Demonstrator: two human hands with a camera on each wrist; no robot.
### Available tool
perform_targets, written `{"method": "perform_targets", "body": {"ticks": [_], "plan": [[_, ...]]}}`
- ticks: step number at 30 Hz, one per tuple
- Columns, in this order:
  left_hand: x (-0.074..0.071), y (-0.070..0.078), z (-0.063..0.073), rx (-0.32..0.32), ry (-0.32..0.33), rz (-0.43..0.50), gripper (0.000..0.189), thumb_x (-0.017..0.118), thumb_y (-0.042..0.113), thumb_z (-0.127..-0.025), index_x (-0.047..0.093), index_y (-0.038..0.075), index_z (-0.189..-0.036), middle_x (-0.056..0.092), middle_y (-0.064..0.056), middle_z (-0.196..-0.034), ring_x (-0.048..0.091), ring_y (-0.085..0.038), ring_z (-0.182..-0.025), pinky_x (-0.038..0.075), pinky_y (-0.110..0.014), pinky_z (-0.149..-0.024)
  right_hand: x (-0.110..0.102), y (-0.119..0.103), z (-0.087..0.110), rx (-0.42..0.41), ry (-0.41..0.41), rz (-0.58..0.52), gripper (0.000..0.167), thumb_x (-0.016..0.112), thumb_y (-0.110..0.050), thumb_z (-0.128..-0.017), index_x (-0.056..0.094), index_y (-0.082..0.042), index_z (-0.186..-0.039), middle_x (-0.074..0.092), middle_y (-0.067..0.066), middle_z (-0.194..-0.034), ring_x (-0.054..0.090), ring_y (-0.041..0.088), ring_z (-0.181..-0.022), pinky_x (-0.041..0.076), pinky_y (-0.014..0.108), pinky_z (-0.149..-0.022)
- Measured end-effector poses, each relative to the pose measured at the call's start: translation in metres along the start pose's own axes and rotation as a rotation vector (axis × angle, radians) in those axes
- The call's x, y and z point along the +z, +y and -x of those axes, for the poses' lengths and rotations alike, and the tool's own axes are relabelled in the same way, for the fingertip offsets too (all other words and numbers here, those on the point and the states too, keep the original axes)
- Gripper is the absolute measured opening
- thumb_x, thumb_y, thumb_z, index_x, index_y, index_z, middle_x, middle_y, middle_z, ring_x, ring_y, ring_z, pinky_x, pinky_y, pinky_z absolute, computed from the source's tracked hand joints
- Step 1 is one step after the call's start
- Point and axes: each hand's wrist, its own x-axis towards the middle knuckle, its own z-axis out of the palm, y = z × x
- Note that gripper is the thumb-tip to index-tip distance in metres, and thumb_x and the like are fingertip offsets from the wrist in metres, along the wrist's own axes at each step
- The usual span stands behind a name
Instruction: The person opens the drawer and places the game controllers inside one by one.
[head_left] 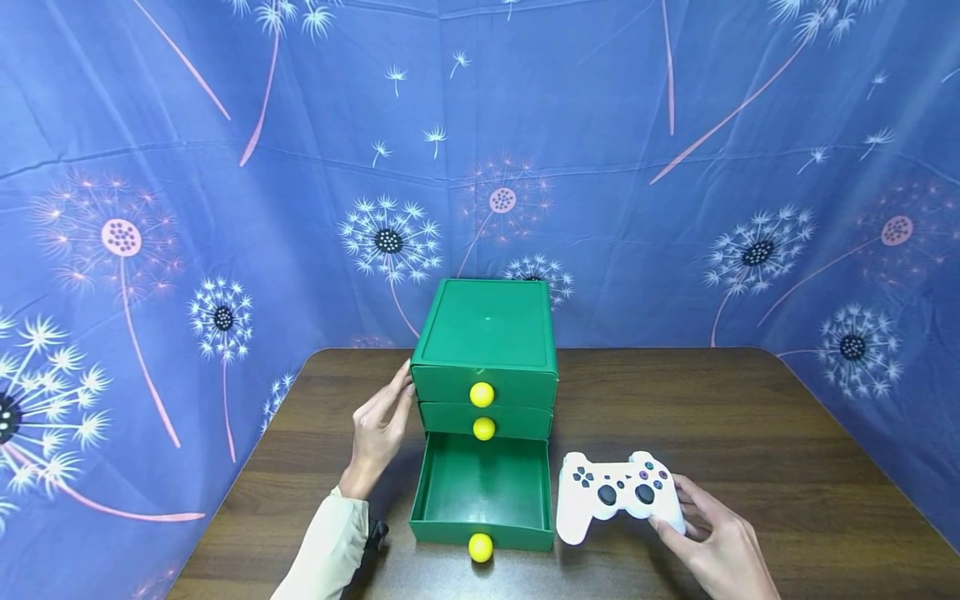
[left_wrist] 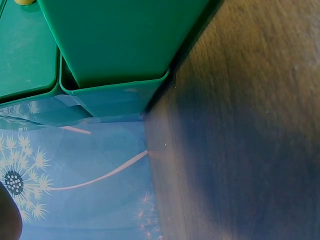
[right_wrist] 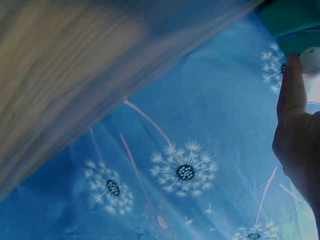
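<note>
A white game controller (head_left: 619,493) with black thumbsticks is pinched at its right grip by my right hand (head_left: 712,537), thumb in front and fingers behind. It is held just right of the pulled-out bottom drawer (head_left: 483,483), which has a yellow ball knob and nothing inside. That drawer belongs to a green drawer cabinet (head_left: 486,325), whose upper two drawers are pushed in. My left hand (head_left: 378,429) rests its extended fingers against the cabinet's left side, near the top front corner. In the right wrist view only part of the controller (right_wrist: 312,75) shows.
The cabinet stands on a dark wooden table (head_left: 675,408). Behind and around it hangs a blue cloth (head_left: 600,167) with dandelion prints. A small black object (head_left: 377,533) shows by the left sleeve (head_left: 330,542).
</note>
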Motion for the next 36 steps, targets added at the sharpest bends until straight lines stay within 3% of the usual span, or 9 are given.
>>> {"method": "perform_targets", "body": {"ticks": [11, 20, 27, 36], "plan": [[0.000, 0.002, -0.001, -0.004, -0.005, -0.004, 0.048, 0.070, -0.017, -0.086, 0.065, -0.009, -0.134, 0.076, -0.017, -0.110, 0.075, -0.034, -0.094, 0.057, -0.021, -0.092, 0.015, -0.019, 0.001, 0.022, -0.023, -0.096, 0.061, 0.092, 0.006, -0.069, 0.068, 0.005, -0.125, 0.074, 0.011, -0.101, 0.067, 0.000, -0.079, 0.060, 0.015, -0.066], [-0.001, 0.005, -0.004, 0.006, 0.004, 0.003, 0.056, 0.071, -0.022, -0.082, 0.065, -0.006, -0.135, 0.076, -0.017, -0.110, 0.075, -0.033, -0.093, 0.058, -0.022, -0.091, 0.026, -0.039, -0.003, 0.130, -0.104, -0.150, 0.059, 0.089, 0.005, -0.075, 0.065, 0.008, -0.129, 0.073, 0.015, -0.105, 0.074, 0.026, -0.088, 0.065, 0.032, -0.071], [0.000, 0.003, -0.002, 0.003, 0.005, 0.003, 0.054, 0.071, -0.022, -0.083, 0.065, -0.008, -0.134, 0.076, -0.017, -0.111, 0.075, -0.034, -0.094, 0.058, -0.022, -0.092, 0.040, -0.053, -0.006, 0.120, -0.102, -0.193, 0.056, 0.088, 0.004, -0.075, 0.068, 0.003, -0.128, 0.074, 0.013, -0.109, 0.072, 0.023, -0.093, 0.065, 0.033, -0.075], [0.001, 0.000, 0.000, 0.002, 0.005, 0.005, 0.054, 0.070, -0.020, -0.084, 0.065, -0.006, -0.136, 0.075, -0.018, -0.111, 0.075, -0.034, -0.095, 0.057, -0.021, -0.092, 0.054, -0.067, -0.011, 0.164, -0.140, -0.233, 0.055, 0.087, 0.002, -0.078, 0.068, 0.001, -0.129, 0.073, 0.012, -0.112, 0.071, 0.023, -0.096, 0.065, 0.034, -0.077]]}}
